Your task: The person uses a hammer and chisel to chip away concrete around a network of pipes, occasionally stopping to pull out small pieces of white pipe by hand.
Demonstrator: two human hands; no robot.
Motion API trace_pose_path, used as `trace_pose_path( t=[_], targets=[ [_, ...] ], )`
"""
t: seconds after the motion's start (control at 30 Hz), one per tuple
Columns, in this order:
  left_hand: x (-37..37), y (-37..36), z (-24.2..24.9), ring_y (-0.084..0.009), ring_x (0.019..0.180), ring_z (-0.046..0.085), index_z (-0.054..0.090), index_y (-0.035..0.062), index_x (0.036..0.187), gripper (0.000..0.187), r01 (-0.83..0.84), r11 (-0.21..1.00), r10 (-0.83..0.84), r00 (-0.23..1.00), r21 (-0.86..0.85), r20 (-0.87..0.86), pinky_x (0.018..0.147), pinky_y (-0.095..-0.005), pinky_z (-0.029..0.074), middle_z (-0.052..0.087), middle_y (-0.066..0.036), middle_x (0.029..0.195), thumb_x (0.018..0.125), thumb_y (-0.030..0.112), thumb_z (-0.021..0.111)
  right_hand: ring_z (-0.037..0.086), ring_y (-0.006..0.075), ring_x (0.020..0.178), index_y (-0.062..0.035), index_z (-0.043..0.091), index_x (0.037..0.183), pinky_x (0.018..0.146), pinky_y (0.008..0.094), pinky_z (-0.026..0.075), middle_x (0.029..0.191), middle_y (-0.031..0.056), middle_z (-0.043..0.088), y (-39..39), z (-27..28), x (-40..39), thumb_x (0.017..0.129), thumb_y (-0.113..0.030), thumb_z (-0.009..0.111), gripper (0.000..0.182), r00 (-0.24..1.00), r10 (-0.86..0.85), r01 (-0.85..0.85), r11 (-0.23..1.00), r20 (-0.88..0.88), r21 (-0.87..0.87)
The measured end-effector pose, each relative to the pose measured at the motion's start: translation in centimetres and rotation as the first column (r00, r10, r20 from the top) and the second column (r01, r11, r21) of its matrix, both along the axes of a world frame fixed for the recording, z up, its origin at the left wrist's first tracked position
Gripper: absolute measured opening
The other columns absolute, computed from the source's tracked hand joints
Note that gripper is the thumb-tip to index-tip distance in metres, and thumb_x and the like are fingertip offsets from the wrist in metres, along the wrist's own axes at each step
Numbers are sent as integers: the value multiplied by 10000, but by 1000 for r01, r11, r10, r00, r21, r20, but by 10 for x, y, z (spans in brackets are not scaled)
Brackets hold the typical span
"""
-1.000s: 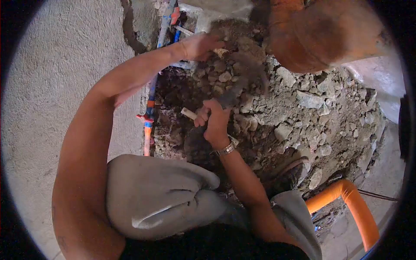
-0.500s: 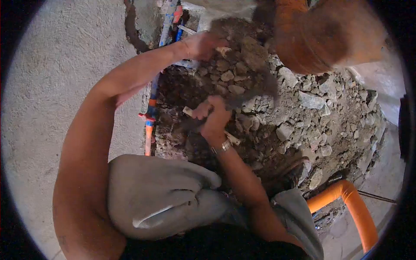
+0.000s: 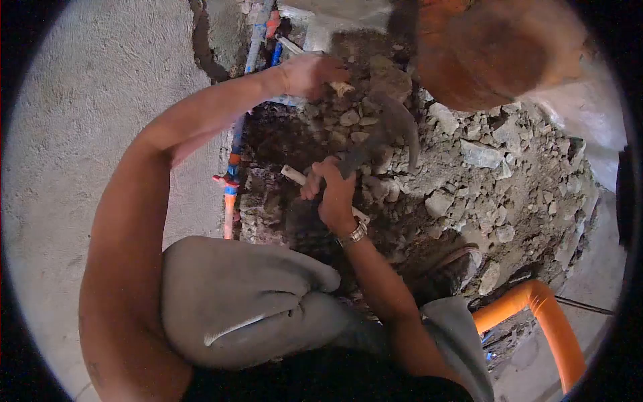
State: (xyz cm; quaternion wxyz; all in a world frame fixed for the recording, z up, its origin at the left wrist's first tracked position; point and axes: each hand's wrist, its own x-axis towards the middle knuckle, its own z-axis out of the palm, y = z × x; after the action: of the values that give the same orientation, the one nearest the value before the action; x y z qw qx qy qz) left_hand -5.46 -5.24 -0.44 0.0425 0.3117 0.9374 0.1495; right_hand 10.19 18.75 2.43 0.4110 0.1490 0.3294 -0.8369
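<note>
My left hand (image 3: 311,75) is at the upper middle, its fingers bent down over a pale stick (image 3: 289,45). A light, broken-looking end shows below the fingertips; the middle is hidden by the hand. My right hand (image 3: 337,194), with a metal watch on its wrist, is closed around the handle of a short digging tool (image 3: 405,127) with a curved dark metal head. The tool's head lies over broken stones and soil (image 3: 349,118). Another pale strip (image 3: 293,175) passes beneath my right hand, its two ends showing on either side.
Blue and orange pipes (image 3: 234,161) with a red valve handle run along the concrete floor (image 3: 107,120) at left. A large rusty-orange rounded object (image 3: 462,74) stands at upper right. An orange bent pipe (image 3: 536,301) is at lower right. Rubble (image 3: 479,154) covers the right side.
The digging tool, blurred before, now shows its curved head more clearly. Both hands have shifted slightly downward. The pale end under my left fingers sits a little lower.
</note>
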Motion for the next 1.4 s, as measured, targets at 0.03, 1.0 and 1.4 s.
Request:
trace_pose_path(
  t=[0.03, 1.0, 1.4],
  targets=[
    [1, 1, -5, -372, 1008, 617, 591, 121, 1263, 620, 62, 998, -62, 998, 23, -3, 832, -444, 534, 630, -144, 1168, 653, 119, 697, 452, 198, 444, -83, 423, 677, 454, 382, 419, 539, 47, 431, -1, 0, 6, 848, -166, 596, 257, 998, -62, 62, 998, 3, -33],
    [-5, 25, -14, -328, 1009, 647, 518, 169, 1356, 636, 71, 953, -57, 997, -295, 56, 853, -451, 542, 654, -124, 1107, 752, 258, 696, 433, 194, 497, -77, 444, 703, 528, 386, 443, 577, 41, 405, 16, -1, 7, 888, -204, 518, 237, 988, -155, 154, 988, 9, 31],
    [-8, 25, -5, -311, 999, 658, 561, 246, 1313, 581, 31, 941, 0, 996, -337, 92, 808, -439, 552, 678, -102, 1077, 744, 248, 680, 441, 186, 514, -81, 448, 737, 538, 374, 441, 602, 37, 403, -3, -14, 13, 914, -204, 500, 222, 999, -32, 33, 998, -16, 52]
  ],
)
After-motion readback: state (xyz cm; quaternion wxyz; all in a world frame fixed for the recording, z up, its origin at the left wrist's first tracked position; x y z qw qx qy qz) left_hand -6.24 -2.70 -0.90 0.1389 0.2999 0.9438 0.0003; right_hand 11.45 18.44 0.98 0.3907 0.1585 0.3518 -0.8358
